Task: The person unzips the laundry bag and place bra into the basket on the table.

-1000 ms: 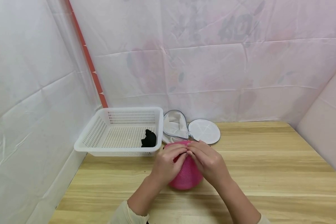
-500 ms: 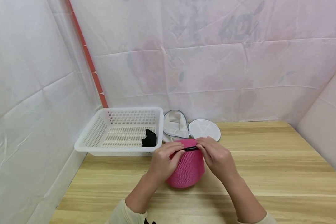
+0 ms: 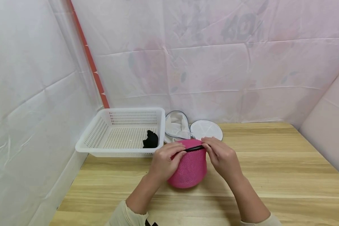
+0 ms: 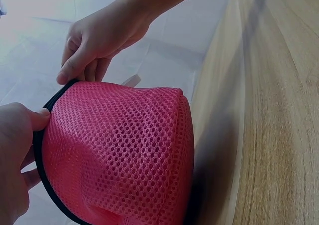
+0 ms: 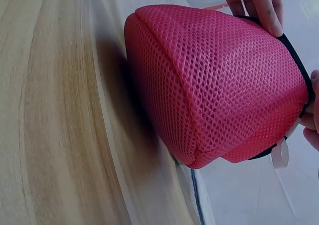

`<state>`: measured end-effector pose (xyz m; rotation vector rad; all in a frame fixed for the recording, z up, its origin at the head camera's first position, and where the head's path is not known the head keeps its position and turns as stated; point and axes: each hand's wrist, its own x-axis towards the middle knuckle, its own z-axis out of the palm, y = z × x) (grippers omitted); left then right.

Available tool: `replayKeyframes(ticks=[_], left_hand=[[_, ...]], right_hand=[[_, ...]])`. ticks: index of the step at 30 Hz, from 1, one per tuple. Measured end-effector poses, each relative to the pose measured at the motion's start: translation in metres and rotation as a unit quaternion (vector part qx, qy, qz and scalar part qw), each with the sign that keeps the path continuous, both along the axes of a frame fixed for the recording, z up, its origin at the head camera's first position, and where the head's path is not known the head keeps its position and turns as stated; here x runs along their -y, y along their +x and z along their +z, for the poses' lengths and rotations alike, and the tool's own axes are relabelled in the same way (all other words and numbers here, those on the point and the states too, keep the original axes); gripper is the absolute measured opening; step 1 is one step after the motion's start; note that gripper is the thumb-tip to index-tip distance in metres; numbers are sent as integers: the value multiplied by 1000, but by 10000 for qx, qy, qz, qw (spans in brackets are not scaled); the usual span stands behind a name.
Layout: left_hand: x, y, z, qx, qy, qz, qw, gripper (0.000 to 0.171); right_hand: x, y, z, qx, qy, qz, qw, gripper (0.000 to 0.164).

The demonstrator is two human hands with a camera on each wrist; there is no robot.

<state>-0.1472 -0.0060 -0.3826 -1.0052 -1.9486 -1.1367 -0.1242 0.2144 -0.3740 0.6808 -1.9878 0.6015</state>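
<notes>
A pink mesh laundry bag (image 3: pixel 190 171) with a black zipper edge (image 3: pixel 194 148) stands on the table in the head view. My left hand (image 3: pixel 164 160) pinches that edge at its left end, thumb on the near side. At the right end, my right hand (image 3: pixel 222 158) holds the same edge between thumb and fingers. The black band is stretched between the two hands. Seen from the left wrist, the bag (image 4: pixel 119 145) bulges out roundly below the band. A small pale tab (image 5: pixel 280 154) hangs from the band in the right wrist view. The bag's inside is hidden.
A white perforated basket (image 3: pixel 91 146) stands at the back left, with a crumpled black cloth item (image 3: pixel 151 140) in its right corner. Behind the pink bag lie a white bag with a dark blue-grey edge (image 3: pixel 176 127) and a round white mesh piece (image 3: pixel 207 130). Sheeted walls enclose the table (image 3: pixel 271 175).
My hands were together at the bag's top and have moved apart, the right one going rightward. The black edge between them has come into view, and the bag has tilted slightly upright.
</notes>
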Motion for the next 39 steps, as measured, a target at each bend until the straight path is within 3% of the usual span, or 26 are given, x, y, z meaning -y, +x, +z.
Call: replayKeyframes(ticks=[3, 8, 12, 15, 19, 24, 27, 30, 35, 39], left_hand=[[0, 0, 1, -18, 6, -28, 10000, 12], [0, 0, 1, -39, -43, -90, 9999, 11], [0, 0, 0, 200, -231, -171, 9994, 10], [1, 0, -1, 392, -408, -213, 9982, 9], [1, 0, -2, 445, -540, -234, 9973, 9], [0, 1, -1, 391, -650, -63, 9971, 6], [0, 1, 0, 369, -737, 38, 9966, 5], [-2, 2, -1, 331, -805, 101, 9962, 6], [-5, 3, -2, 140, -840, 183, 9962, 6], [-7, 3, -3, -176, -817, 386, 9958, 8]], right_hand=[[-1, 0, 1, 139, -81, -22, 9999, 20], [-1, 0, 1, 259, -283, -62, 9992, 26], [-1, 0, -1, 677, -558, -204, 9959, 23], [-2, 0, -3, 1290, -1026, -212, 9861, 19], [-4, 1, -3, 2055, -1665, -170, 9643, 14], [-6, 0, -4, 2458, -1854, -416, 9505, 12], [-6, -1, -4, 2438, -1752, -430, 9529, 13], [-4, 1, -1, 2245, -1416, -190, 9640, 17], [2, 6, 4, 1988, -149, 266, 9796, 31], [4, 9, 2, 1864, 487, 117, 9812, 29]])
